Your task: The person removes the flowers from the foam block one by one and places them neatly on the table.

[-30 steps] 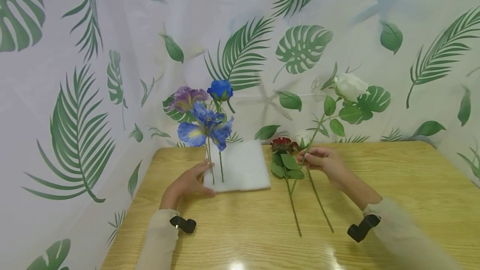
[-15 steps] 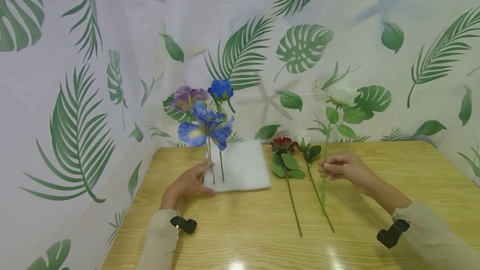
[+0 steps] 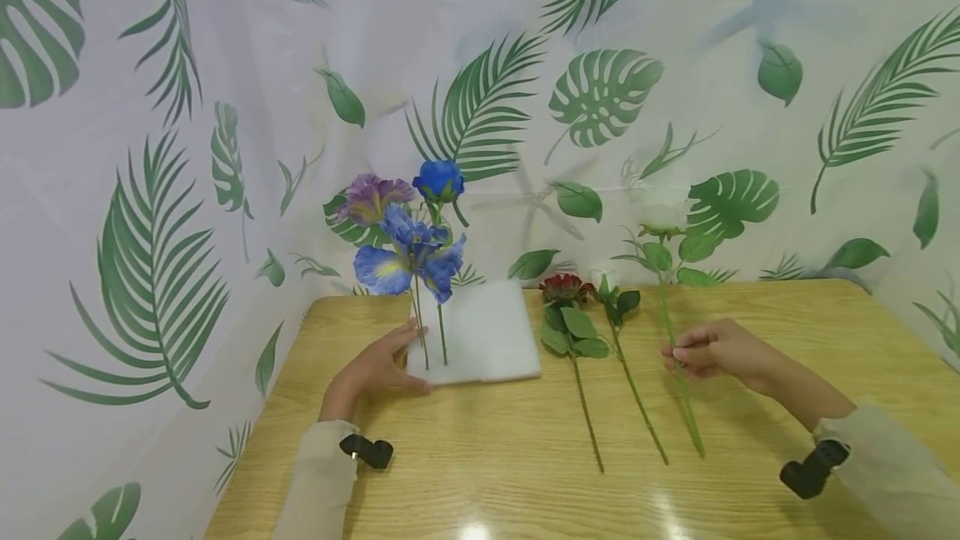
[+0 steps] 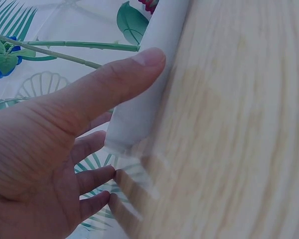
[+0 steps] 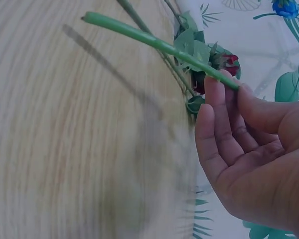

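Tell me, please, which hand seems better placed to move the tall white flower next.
Probably the right. The right hand pinches the tall white flower by its stem, whereas the left hand touches the white block, farther from that flower.

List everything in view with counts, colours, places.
Table: 1, yellow, foreground
Backdrop: 1, leaf-printed white, rear
Foam: 1, white, on table
Iris: 1, blue, in foam
Upright rose: 1, blue, behind iris
Ruffled flower: 1, purple, behind iris
Small rose: 1, white, on table
Leafy flower: 1, red, beside small rose
Large rose: 1, white, rightmost
Sleeves: 2, cream, foreground
Wrist cameras: 2, black, on sleeves
Left hand: 1, touching foam
Right hand: 1, pinching large rose
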Available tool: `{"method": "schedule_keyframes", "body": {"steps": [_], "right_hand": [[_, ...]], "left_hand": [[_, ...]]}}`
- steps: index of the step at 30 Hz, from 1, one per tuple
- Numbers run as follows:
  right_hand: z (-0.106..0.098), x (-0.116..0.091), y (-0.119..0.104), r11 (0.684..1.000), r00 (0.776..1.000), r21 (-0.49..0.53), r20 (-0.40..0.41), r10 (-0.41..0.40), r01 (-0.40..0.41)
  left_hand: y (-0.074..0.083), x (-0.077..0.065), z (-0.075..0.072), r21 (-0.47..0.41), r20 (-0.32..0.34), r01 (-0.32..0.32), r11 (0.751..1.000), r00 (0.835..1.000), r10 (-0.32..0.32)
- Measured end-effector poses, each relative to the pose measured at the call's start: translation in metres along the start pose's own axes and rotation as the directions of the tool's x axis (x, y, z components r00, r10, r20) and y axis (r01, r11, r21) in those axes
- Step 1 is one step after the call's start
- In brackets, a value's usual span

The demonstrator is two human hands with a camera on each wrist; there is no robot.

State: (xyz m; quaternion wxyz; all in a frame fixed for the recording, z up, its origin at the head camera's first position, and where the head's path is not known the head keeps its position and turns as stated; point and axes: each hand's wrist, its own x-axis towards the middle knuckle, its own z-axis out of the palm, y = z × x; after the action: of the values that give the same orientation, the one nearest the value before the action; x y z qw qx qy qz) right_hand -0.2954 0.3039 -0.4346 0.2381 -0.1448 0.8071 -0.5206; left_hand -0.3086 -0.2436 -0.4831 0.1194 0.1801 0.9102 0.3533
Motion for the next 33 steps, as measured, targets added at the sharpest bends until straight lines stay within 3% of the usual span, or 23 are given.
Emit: {"method": "schedule_keyframes", "body": {"steps": [18,33], "right_hand": [[-0.006,-0.006,0.021,0.999,0.991,0.011,0.123,0.050,-0.052],[-0.006,-0.008,0.030,0.994,0.983,0.039,0.160,0.093,-0.100]], "left_hand": [[-0.004,0.001,0.001,-0.018,0.009,-0.012,1.000,1.000,0.012],[0.001,-0.002,0.001,-0.017,-0.005,0.003,1.000,1.000,-0.003]]}}
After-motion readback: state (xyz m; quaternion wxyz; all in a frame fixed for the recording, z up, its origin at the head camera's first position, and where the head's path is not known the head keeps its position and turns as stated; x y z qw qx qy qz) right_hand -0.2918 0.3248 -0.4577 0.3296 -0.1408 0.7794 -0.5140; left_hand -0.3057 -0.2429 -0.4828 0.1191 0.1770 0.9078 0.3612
